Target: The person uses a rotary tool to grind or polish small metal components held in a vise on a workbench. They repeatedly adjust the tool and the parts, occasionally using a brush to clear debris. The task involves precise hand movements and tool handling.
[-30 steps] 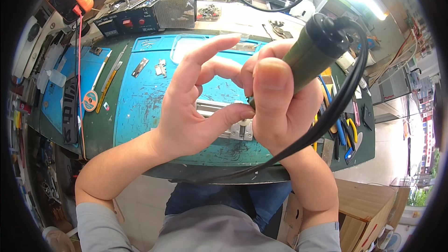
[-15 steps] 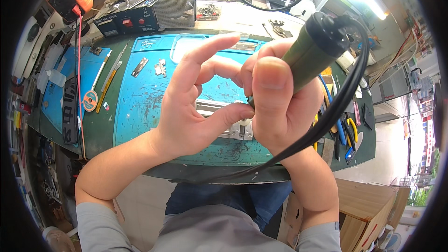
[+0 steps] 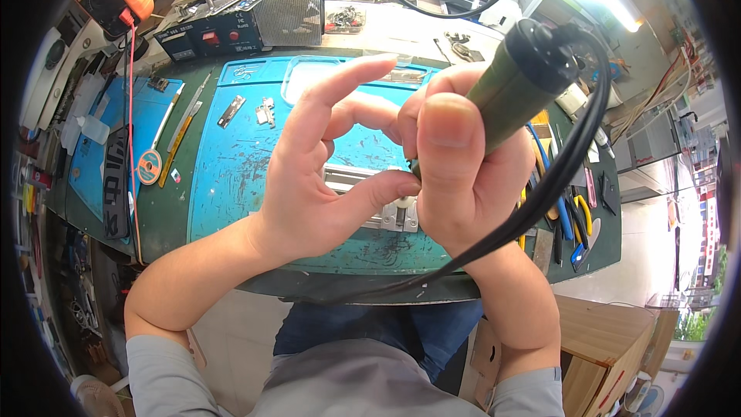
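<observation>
**Hands hold steady over the blue mat**

Little has moved since the earlier frames: both hands keep the same pose, and the green tool sits at the same tilt.

The right hand (image 3: 463, 185) is wrapped around the green tool (image 3: 517, 85), thumb laid flat along its side, fingers closed tight on the barrel. A black cable (image 3: 556, 177) leaves the tool's far end and loops down past the right wrist toward the near edge of the bench.

The left hand (image 3: 324, 177) is spread, forefinger stretched far and up, thumb tip pressed against the right hand near the tool's lower end. It may be pinching something small there, but the fingers hide it and I cannot tell.

Beneath both hands lies a silver metal clamp (image 3: 378, 201) on the blue mat (image 3: 231, 162). Far left on the mat rest a few small metal parts (image 3: 266, 110). Pliers (image 3: 575, 220) with coloured handles lie to the right, and a black power supply (image 3: 231, 31) stands at the far side.
</observation>
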The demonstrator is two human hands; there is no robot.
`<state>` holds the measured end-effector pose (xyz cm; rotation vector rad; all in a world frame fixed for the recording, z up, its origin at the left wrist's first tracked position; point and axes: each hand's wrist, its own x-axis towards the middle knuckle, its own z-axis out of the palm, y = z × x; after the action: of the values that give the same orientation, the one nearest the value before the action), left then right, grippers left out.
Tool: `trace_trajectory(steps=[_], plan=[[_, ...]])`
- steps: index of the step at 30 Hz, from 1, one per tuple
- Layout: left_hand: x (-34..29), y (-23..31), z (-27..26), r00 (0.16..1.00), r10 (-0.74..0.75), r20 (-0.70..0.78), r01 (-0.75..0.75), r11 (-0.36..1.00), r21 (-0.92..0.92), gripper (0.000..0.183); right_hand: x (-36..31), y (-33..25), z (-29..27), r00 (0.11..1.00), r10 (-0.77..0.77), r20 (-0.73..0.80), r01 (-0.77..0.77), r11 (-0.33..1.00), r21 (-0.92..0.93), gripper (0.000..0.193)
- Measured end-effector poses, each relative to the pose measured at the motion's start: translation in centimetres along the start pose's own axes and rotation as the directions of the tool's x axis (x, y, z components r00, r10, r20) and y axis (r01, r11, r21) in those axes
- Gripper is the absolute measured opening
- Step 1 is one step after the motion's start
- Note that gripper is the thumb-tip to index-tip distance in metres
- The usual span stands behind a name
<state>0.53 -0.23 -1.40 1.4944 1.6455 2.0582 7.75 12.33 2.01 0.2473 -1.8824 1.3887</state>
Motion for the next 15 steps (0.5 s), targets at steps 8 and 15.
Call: trace_trajectory(steps=[8,15], plan=[[-0.17,0.11,0.45,0.997,-0.055,-0.049,0.052,0.997,-0.056,0.084,0.04,-0.06,0.0,1.0,-0.009,0.0,0.009,1.0,0.011,0.042],[-0.16,0.09,0.37,0.998,-0.048,-0.04,0.046,0.997,-0.06,0.084,0.06,-0.15,-0.02,1.0,0.008,0.0,-0.008,1.0,0.015,0.042]])
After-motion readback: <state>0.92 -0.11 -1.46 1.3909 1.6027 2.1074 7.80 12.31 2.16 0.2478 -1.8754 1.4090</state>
